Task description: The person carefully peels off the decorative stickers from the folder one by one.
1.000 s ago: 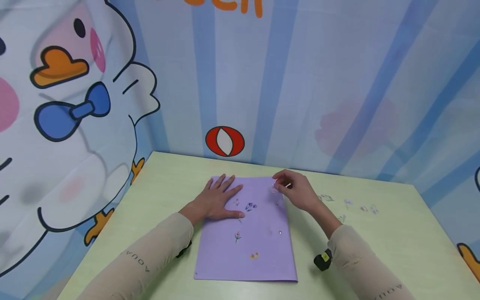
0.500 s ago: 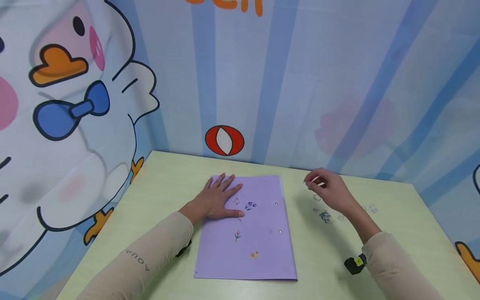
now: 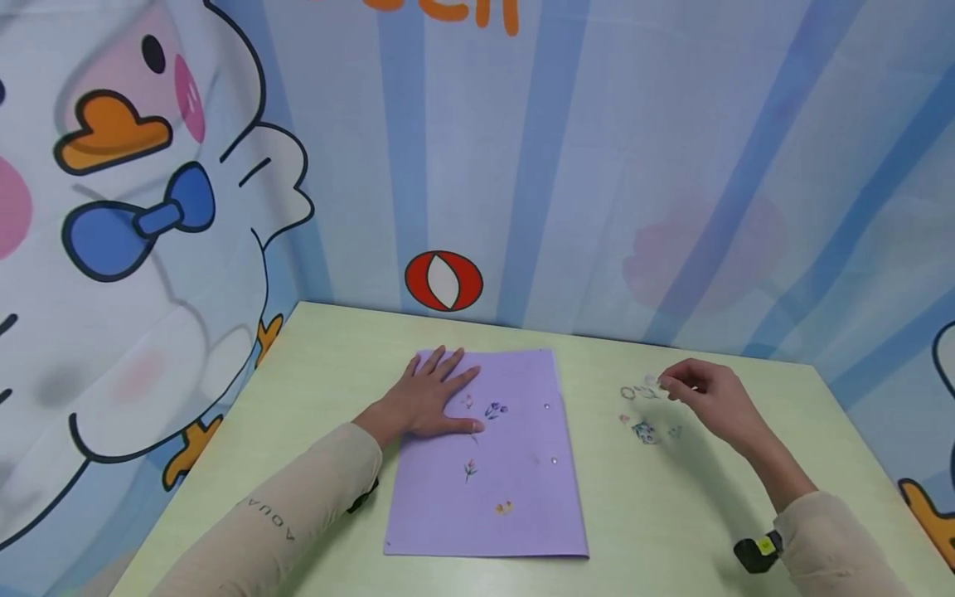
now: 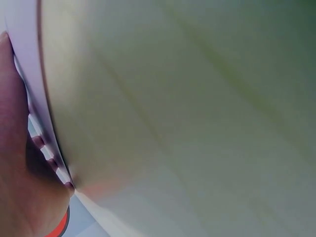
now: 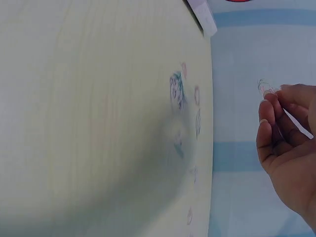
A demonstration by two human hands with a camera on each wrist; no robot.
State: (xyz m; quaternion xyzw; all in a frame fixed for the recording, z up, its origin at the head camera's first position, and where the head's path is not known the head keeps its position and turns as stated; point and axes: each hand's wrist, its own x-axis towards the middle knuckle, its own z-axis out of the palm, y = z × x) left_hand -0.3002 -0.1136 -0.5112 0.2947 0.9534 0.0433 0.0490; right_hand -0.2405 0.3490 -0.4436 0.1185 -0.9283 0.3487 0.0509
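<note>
My left hand [image 3: 433, 402] rests flat with spread fingers on the upper left of a flat purple folder or booklet [image 3: 530, 522]. Small flower stickers dot the cover, among them blue tulips [image 3: 496, 411], a pink-budded stem [image 3: 470, 470] and a yellow one [image 3: 503, 507]. Above the right part of the table, my right hand [image 3: 709, 402] pinches a small clear sticker [image 5: 266, 88] between thumb and fingertips. Below it lie loose stickers: a ring-shaped wreath [image 3: 627, 393] and a blue flower bunch [image 3: 645, 432]. The left wrist view shows mostly tabletop and the hand's edge.
A pale yellow-green table [image 3: 328, 356] carries everything. Behind it hangs a cartoon backdrop [image 3: 477, 166]. Two small white dots sit near the cover's right edge. More small stickers [image 5: 189, 216] lie along the table's far side in the right wrist view.
My right hand has moved right, from the purple cover's upper right corner to over the loose stickers. The clear sticker now shows at its fingertips. The left hand has stayed in place.
</note>
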